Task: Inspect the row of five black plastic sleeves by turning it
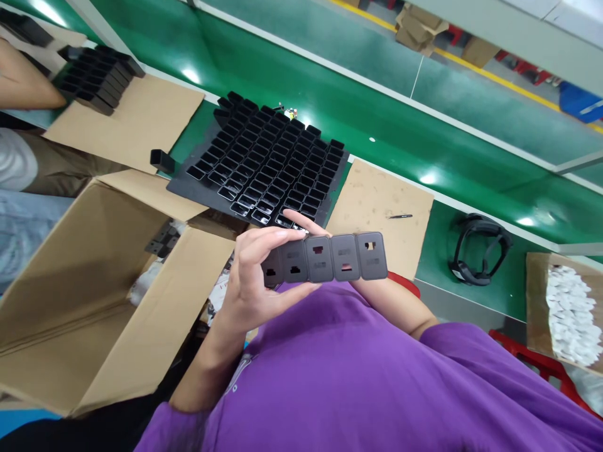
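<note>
**Held item.** A row of five black casings [325,258] is lying side by side with faces toward the camera, close in front of the purple shirt [358,376]. Its long axis is running left to right, tilting slightly up at the right end. Each face is showing small cut-out openings.

**Left hand** [249,279]. It is gripping the left end of the row, fingers curling over the top edge and thumb pressing from beneath. This hand is the nearer one and is carrying the visible hold.

**Right hand** [304,221]. It is reaching in behind the row from the right. Only a fingertip is showing above the casings, so whether it is gripping or merely steadying cannot be told.

**Ahead of the hands.** A black tray [188,182] filled with rows of open casings is sitting just beyond the row, on the green belt [330,81]. A single loose casing [162,161] is standing at its left edge.

**Surroundings.**
- An open cardboard box [94,301] is standing to the left.
- A cardboard sheet [377,201] with a thin dark tool [400,216] is lying to the right.
- A black strap [478,251] is resting further right.
- A box of white pieces [570,320] is sitting at the far right.
- Another person's arm [23,78] is resting beside a stack of casings [97,75].

**Writing.** The marks on the casing faces are blurred, so nothing is reading legibly.
</note>
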Demonstrator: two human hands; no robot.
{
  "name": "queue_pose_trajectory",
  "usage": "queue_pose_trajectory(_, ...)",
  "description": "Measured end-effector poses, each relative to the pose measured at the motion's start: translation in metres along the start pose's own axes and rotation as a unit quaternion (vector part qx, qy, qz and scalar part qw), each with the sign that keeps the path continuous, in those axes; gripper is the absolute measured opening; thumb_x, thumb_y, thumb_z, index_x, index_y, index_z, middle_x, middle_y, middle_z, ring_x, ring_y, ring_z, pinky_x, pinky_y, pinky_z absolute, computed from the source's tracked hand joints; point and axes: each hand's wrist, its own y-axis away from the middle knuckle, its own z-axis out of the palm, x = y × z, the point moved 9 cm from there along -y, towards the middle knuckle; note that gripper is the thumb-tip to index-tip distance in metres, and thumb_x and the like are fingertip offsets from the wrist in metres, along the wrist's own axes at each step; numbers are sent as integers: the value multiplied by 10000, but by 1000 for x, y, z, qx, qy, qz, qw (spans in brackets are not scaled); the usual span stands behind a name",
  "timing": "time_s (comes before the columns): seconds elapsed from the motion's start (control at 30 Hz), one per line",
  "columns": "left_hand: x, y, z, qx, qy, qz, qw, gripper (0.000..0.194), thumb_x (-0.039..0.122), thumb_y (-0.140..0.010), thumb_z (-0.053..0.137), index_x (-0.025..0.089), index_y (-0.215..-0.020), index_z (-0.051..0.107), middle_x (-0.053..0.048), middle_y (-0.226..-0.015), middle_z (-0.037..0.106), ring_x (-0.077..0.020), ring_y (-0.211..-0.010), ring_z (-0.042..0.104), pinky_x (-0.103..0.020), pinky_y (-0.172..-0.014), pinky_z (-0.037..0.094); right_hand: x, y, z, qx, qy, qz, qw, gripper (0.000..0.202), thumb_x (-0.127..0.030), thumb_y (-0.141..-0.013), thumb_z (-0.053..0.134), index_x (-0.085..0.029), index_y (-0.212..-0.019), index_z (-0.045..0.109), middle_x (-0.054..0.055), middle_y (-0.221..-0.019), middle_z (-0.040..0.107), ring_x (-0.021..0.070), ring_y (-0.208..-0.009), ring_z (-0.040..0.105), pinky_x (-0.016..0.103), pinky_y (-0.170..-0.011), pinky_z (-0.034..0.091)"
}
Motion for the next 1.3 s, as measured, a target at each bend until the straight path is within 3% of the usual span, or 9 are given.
queue_pose_trajectory(0.13, 0, -1, 0, 3, -3, -12, 1000, 960, 284, -643, 946, 289, -1433, 402, -83, -1225, 686, -295, -1117, 668, -498, -923, 573, -3, 2, -2, 18, 31, 20, 999, 775, -435, -920, 614, -289, -1602, 276, -50, -847, 616, 121, -753, 555, 320, -839, 515)
queue_pose_trajectory(0.3, -1, -5, 0, -4, -2, -25, 1000, 857, 287, -653, 940, 302, -1370, 471, -63, -1183, 691, -281, -1098, 676, -504, -959, 569, -6, 4, 0, 16, 8, 12, 1000, 770, -443, -914, 628, -304, -1595, 297, -45, -868, 636, 124, -768, 576, 307, -843, 522)
queue_pose_trajectory(0.47, 1, -6, -2, 7, 8, 14, 1000, 925, 315, -642, 945, 315, -1401, 416, -90, -1282, 650, -286, -1149, 652, -521, -985, 570, -19, 4, 11, 1, -46, -13, 999, 780, -392, -894, 661, -303, -1586, 311, -10, -1006, 688, 155, -921, 656, 349, -937, 546)
queue_pose_trajectory(0.7, 1, 0, -4, 20, 8, 40, 999, 1086, 312, -567, 985, 288, -1458, 364, -144, -1411, 564, -310, -1239, 611, -544, -1025, 552, -34, 8, 19, 12, -41, 20, 999, 1009, -376, -763, 813, -282, -1603, 261, 13, -1025, 710, 205, -1022, 683, 413, -1029, 526)
queue_pose_trajectory(0.9, -3, 2, -3, 30, 16, 39, 999, 1162, 350, -520, 1008, 340, -1464, 332, -133, -1475, 526, -316, -1267, 603, -549, -1004, 576, -48, 11, 20, 41, -10, 20, 999, 943, -380, -757, 815, -289, -1573, 349, 53, -1153, 698, 214, -1047, 674, 406, -1034, 526)
queue_pose_trajectory(1.13, -5, 8, -1, 26, 57, 43, 997, 1201, 311, -560, 992, 332, -1534, 290, -109, -1561, 448, -316, -1374, 508, -563, -1118, 511, -64, 12, 23, -10, 32, 33, 999, 821, -368, -842, 747, -286, -1564, 364, 70, -1313, 628, 207, -1172, 642, 399, -1093, 492)
queue_pose_trajectory(1.3, -6, 9, 3, 22, 70, 28, 997, 1178, 312, -591, 981, 359, -1530, 271, -101, -1583, 431, -331, -1387, 504, -611, -1110, 515, -79, 22, 29, 46, 71, 60, 995, 730, -376, -913, 679, -278, -1567, 370, 74, -1286, 625, 224, -1176, 638, 420, -1090, 495)
